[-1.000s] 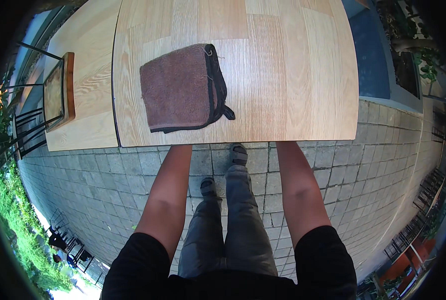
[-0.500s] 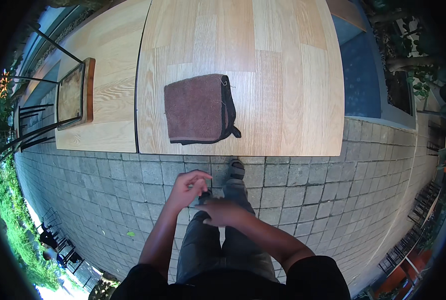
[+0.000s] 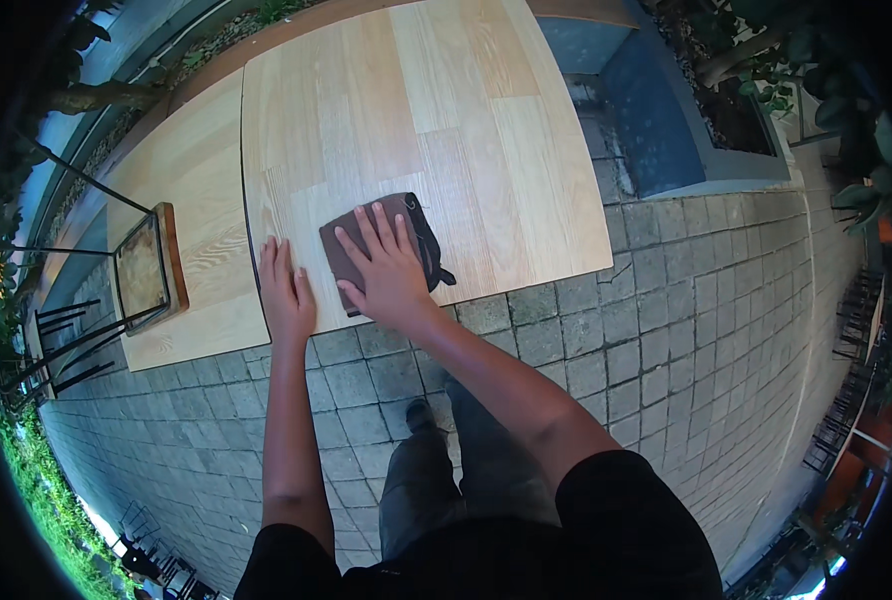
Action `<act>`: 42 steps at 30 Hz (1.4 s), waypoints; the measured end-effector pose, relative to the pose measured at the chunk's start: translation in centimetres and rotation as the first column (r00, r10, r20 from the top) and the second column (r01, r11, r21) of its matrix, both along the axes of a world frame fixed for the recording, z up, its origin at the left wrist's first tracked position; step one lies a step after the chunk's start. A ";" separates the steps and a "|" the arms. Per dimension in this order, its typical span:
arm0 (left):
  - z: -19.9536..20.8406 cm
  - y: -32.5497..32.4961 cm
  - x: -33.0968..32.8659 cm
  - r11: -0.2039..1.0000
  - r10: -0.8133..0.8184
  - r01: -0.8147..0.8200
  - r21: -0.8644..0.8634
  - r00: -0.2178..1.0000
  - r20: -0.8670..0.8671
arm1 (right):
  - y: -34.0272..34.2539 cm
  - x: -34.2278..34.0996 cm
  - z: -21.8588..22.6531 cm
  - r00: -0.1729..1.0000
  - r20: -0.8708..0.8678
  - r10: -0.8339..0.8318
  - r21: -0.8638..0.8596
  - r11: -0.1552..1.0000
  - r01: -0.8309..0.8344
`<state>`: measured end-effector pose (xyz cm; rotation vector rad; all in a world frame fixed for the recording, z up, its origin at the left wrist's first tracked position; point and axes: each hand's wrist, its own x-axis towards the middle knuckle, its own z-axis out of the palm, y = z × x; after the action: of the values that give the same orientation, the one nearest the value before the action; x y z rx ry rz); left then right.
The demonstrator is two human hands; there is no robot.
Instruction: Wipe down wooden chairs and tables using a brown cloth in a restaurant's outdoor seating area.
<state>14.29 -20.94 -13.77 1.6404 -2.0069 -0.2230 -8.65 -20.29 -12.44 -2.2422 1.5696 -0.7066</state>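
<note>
A folded brown cloth (image 3: 344, 238) with a dark edge and a small hanging loop lies near the front edge of a light wooden table (image 3: 496, 190). My right hand (image 3: 391, 275) rests flat on top of it, fingers spread, covering much of its surface. To the left of the cloth, my left hand (image 3: 288, 295) lies flat at the table's front edge, close to the dark seam between two tabletops. Its fingers are stretched out and it holds nothing.
An upturned stool with a wooden seat (image 3: 173, 260) and black metal legs sits on the adjoining left tabletop (image 3: 206, 220). Grey paving (image 3: 666, 290) surrounds the tables. A blue-grey planter wall (image 3: 656, 120) stands beyond the right side, and several chairs (image 3: 846, 390) line the far right.
Both hands have moved from in front of my legs up to the table. The right now lies on the cloth, the left on the tabletop. My view has turned and shifted.
</note>
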 end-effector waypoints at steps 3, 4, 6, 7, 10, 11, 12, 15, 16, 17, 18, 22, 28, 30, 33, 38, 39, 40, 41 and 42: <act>0.3 -0.1 -0.4 0.999 0.003 -0.005 0.038 0.999 0.050 | 2.9 -9.0 0.7 0.991 -0.106 -0.077 0.027 0.996 0.081; 0.5 -0.1 -0.4 0.999 -0.011 0.008 0.046 0.997 0.079 | 3.8 -12.5 1.2 0.979 -0.161 -0.122 0.049 0.990 0.131; 0.6 -0.1 -0.1 0.998 -0.032 0.026 0.056 0.994 0.106 | 5.1 -19.6 1.7 0.947 -0.213 -0.241 0.025 0.967 0.252; 0.5 -0.3 0.1 0.997 -0.060 0.055 0.048 0.992 0.108 | 5.4 -23.0 1.8 0.934 -0.239 -0.267 0.010 0.961 0.277; 0.4 -0.5 -0.2 0.996 -0.081 0.075 0.058 0.992 0.102 | 4.6 -29.9 1.7 0.916 -0.269 -0.299 0.011 0.950 0.313; 0.5 -0.3 0.2 0.996 -0.061 0.054 0.073 0.993 0.102 | 3.5 -30.6 1.7 0.933 -0.218 -0.287 0.019 0.954 0.298; 0.5 0.0 0.3 0.995 -0.067 0.059 0.078 0.992 0.108 | 2.2 -30.8 1.4 0.927 -0.224 -0.302 0.014 0.950 0.313; 0.0 0.2 0.7 0.998 0.055 -0.057 0.009 0.986 0.157 | -2.6 -29.8 0.7 0.872 -0.326 -0.366 -0.054 0.928 0.369; -0.1 0.1 0.3 0.999 0.037 -0.043 0.034 0.990 0.136 | -4.3 -29.2 0.3 0.829 -0.387 -0.404 -0.101 0.912 0.397; -0.1 0.0 0.3 0.998 0.021 -0.029 0.059 0.993 0.117 | -5.9 -28.2 0.4 0.805 -0.414 -0.424 -0.094 0.900 0.426; -0.1 -0.2 0.1 0.998 0.013 -0.019 0.057 0.993 0.114 | -7.5 -27.0 0.5 0.792 -0.422 -0.441 -0.093 0.890 0.446; -0.7 -0.5 -0.2 0.998 -0.007 -0.001 0.065 0.992 0.126 | -10.0 -21.4 0.6 0.841 -0.337 -0.423 -0.113 0.905 0.410; 0.4 -0.5 1.2 0.997 0.022 -0.034 0.068 0.986 0.165 | -0.9 -17.3 1.7 0.975 -0.198 -0.101 0.028 0.994 0.109; 0.1 -0.7 0.8 0.998 0.019 -0.028 0.054 0.987 0.161 | 2.9 -20.0 2.1 0.976 -0.217 -0.027 0.086 0.995 0.047; -0.4 -0.7 1.1 0.997 0.021 -0.030 0.065 0.991 0.129 | 6.1 -26.1 2.9 0.954 -0.295 -0.052 0.127 0.987 0.094; 0.2 -0.7 0.4 0.999 0.010 -0.014 0.043 0.996 0.085 | 1.3 -31.9 2.2 0.946 -0.249 -0.209 0.035 0.974 0.224; 0.3 -0.6 0.4 0.999 0.015 -0.018 0.037 0.996 0.089 | -0.5 -31.7 1.9 0.941 -0.225 -0.252 0.024 0.964 0.264; 0.3 -0.5 1.0 0.999 0.033 -0.036 0.032 0.994 0.102 | -2.8 -30.6 1.2 0.921 -0.270 -0.281 0.001 0.956 0.292; 0.2 -0.5 0.7 0.998 0.034 -0.039 0.045 0.995 0.095 | -4.6 -30.0 1.1 0.886 -0.321 -0.336 -0.046 0.939 0.340; 0.2 -0.6 0.7 0.997 0.036 -0.042 0.058 0.995 0.089 | -6.6 -29.0 0.9 0.845 -0.367 -0.390 -0.095 0.919 0.383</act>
<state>14.95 -21.50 -13.57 1.7530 -2.0492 -0.2011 -37.61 -26.89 -11.50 -2.1869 2.2551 -0.3876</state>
